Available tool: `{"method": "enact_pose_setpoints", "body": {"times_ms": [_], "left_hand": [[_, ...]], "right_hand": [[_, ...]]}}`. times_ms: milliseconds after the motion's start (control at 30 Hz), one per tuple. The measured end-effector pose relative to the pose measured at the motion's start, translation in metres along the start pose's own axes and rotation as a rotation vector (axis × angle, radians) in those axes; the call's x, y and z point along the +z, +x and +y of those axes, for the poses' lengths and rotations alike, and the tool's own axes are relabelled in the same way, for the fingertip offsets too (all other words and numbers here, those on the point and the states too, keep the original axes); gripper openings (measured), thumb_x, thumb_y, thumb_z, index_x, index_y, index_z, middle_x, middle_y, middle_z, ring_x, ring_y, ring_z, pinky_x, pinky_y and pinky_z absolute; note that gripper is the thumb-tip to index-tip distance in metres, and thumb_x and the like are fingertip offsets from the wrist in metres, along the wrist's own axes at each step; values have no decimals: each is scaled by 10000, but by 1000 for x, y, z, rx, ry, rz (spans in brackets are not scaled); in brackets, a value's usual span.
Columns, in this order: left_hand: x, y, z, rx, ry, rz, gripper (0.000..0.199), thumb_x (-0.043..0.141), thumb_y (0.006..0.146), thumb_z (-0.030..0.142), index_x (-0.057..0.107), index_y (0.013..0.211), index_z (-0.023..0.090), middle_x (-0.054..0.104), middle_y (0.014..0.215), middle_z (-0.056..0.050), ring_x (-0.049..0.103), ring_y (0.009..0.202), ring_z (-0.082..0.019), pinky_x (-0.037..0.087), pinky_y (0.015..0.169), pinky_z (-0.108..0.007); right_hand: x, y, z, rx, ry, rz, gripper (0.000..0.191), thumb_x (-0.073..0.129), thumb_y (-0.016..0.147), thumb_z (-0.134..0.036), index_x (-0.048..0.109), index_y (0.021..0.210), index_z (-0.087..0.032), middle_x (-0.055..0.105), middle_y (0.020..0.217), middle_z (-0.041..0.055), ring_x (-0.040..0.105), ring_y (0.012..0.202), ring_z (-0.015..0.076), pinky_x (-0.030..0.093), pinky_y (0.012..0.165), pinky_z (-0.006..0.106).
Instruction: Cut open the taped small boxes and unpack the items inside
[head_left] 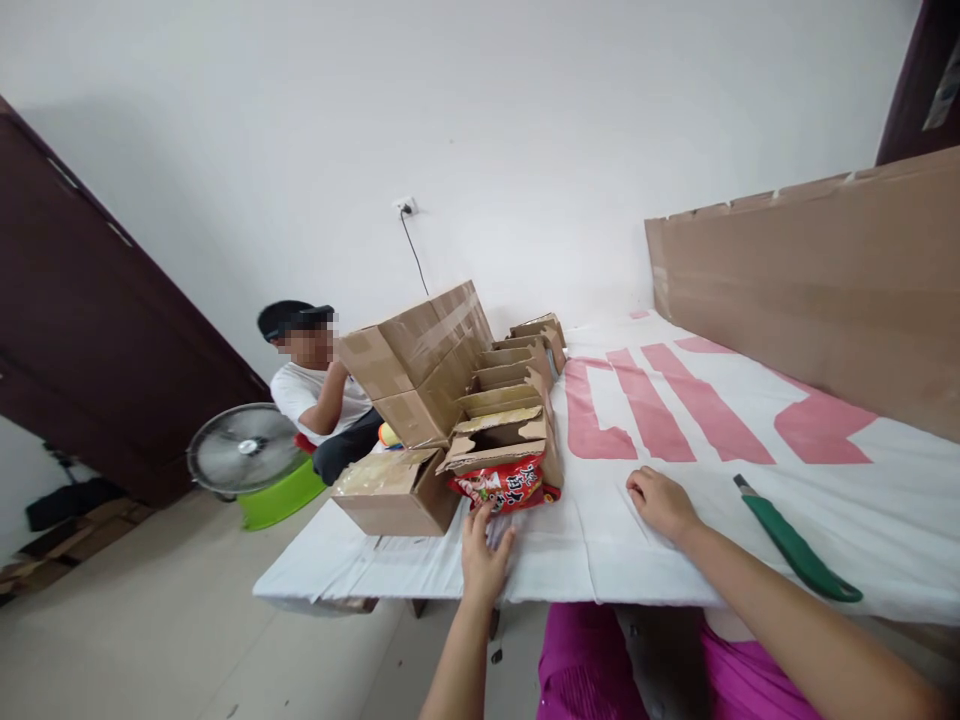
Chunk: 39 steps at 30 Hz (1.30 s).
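Observation:
My left hand (484,556) has its fingers apart, the tips at the lower edge of a red snack packet (506,485) with white lettering. The packet leans against the near end of a row of open cardboard boxes (502,436). My right hand (664,505) rests on the white cloth to the right, fingers loosely curled, with nothing visible in it. Farther right lies a green-handled tool (796,552), perhaps a knife or small saw, its short grey end pointing away from me.
Left of the row are a closed carton (394,497) and taller taped cartons (420,370). A long cardboard panel (810,280) borders the cloth-covered table (720,540) at right. Beyond the left edge, a person (311,395) sits near a fan (247,447) and green basin (281,497).

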<state>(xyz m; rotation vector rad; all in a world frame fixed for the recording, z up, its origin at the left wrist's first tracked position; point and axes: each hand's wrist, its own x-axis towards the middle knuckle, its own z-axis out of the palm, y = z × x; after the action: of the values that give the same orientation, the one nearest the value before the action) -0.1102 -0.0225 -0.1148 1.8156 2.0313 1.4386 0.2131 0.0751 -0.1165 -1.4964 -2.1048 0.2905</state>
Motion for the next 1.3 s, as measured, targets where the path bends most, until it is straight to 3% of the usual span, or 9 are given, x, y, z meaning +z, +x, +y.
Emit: {"method": "enact_pose_setpoints", "body": {"times_ms": [100, 233, 433, 600, 1000, 1300], "left_hand": [[1, 0, 5, 52, 114, -64, 553, 619, 803, 374, 513, 1330, 246, 411, 1359, -120, 413, 1313, -295, 387, 1073, -461], [8, 13, 17, -7, 247, -132, 791, 697, 740, 299, 352, 1451, 262, 162, 1527, -128, 220, 1437, -348, 311, 1126, -486], [24, 40, 44, -156, 376, -160, 807, 651, 790, 348, 249, 1485, 269, 141, 1513, -202, 471, 1286, -382, 434, 997, -458], [41, 51, 54, -153, 501, -172, 803, 628, 822, 394, 218, 1495, 238, 131, 1517, -283, 533, 1214, -415, 449, 945, -455], [60, 88, 45, -134, 624, -173, 813, 615, 830, 453, 210, 1505, 250, 139, 1524, -291, 541, 1188, -418, 439, 939, -461], [72, 126, 26, -172, 633, -148, 820, 627, 821, 457, 215, 1505, 268, 128, 1530, -279, 526, 1198, -415, 459, 919, -478]], "right_hand": [[-1, 0, -1, -2, 5, -4, 153, 455, 855, -158, 593, 825, -215, 619, 897, 12, 558, 813, 148, 353, 710, 264], [-1, 0, -2, -5, 10, -8, 151, 454, 847, -147, 585, 807, -212, 615, 878, 7, 554, 790, 145, 345, 690, 266], [-1, 1, -1, -3, 16, -16, 154, 452, 839, -144, 581, 795, -217, 619, 869, 7, 548, 776, 149, 341, 676, 273], [-2, 1, -2, 2, 27, -23, 151, 453, 836, -153, 579, 792, -223, 623, 869, 6, 549, 779, 151, 349, 677, 274], [-5, 3, -2, 20, 38, -49, 139, 455, 834, -159, 572, 792, -222, 624, 879, 1, 558, 783, 151, 355, 676, 275], [-2, 4, 1, 14, 41, -37, 136, 464, 830, -164, 577, 788, -227, 627, 868, 0, 562, 777, 152, 355, 673, 270]]}}
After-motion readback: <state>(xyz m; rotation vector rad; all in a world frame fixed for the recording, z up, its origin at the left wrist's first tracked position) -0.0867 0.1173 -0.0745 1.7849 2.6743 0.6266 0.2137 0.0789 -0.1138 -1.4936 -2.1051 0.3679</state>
